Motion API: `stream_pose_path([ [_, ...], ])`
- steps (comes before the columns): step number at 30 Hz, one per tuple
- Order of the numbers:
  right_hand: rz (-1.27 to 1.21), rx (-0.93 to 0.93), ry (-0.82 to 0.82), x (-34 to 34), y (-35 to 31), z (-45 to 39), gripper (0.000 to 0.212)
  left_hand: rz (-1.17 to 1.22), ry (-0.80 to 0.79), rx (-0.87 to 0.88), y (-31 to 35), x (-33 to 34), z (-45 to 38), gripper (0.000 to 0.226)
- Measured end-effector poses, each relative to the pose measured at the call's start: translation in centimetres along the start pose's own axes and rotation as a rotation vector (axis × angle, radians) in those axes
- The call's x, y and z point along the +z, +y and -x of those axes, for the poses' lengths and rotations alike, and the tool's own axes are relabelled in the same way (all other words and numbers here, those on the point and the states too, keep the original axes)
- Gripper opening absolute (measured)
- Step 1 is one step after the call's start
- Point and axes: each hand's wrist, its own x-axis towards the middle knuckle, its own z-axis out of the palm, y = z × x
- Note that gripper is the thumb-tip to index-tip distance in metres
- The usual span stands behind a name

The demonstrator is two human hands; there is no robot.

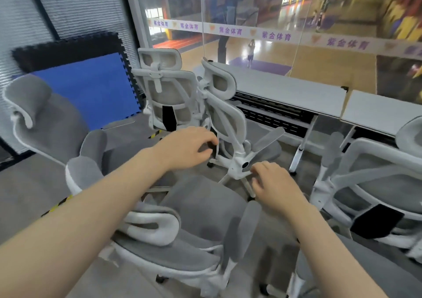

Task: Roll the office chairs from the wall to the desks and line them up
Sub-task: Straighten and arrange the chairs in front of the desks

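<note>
Closest to the viewer: grey near chair (201, 208), seat toward the wall, backrest toward the viewer, not yet at the bench (285, 90). Left hand (185, 148) hovers above it, fingers loosely curled, gripping nothing. Right hand (274, 183) likewise relaxed and apart from the left, holding nothing. Ahead, middle chair (225, 115) stands near the bench's left end, its back angled to the edge. Step judged: reaching for a chair. Next move calls for gripping a backrest and turning the seat squarely toward the bench edge.
</note>
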Motion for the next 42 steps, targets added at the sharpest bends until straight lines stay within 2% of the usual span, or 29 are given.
stream_pose_path([
  [6, 0.016, 0.099, -0.017, 0.3, 3.2, -6.5, 0.026, -0.031, -0.082, 0.038, -5.9, 1.5, -8.1, 0.034],
  [11, 0.066, 0.100, -0.062, 0.8, 6.2, -12.1, 0.030, -0.052, -0.151, 0.015, -9.2, 3.1, -14.2, 0.043],
  [20, 0.178, -0.047, -0.083, 3.1, 11.6, -26.7, 0.023, -0.135, -0.143, -0.127, -13.7, 6.1, -26.5, 0.060],
  [28, 0.080, 0.011, -0.123, 9.5, 13.9, -38.6, 0.038, -0.217, -0.129, -0.254, -14.9, 13.5, -33.6, 0.079],
  [31, -0.051, 0.087, -0.149, 12.1, 13.7, -41.3, 0.048, -0.188, -0.141, -0.331, -15.8, 15.0, -35.3, 0.089],
  [35, -0.153, 0.139, -0.231, 14.1, 12.9, -43.1, 0.058, -0.112, -0.131, -0.402, -16.4, 15.9, -36.9, 0.092],
  [42, -0.134, 0.131, -0.136, 14.9, 13.2, -43.0, 0.035, -0.150, -0.164, -0.367, -16.5, 17.4, -37.9, 0.091],
])
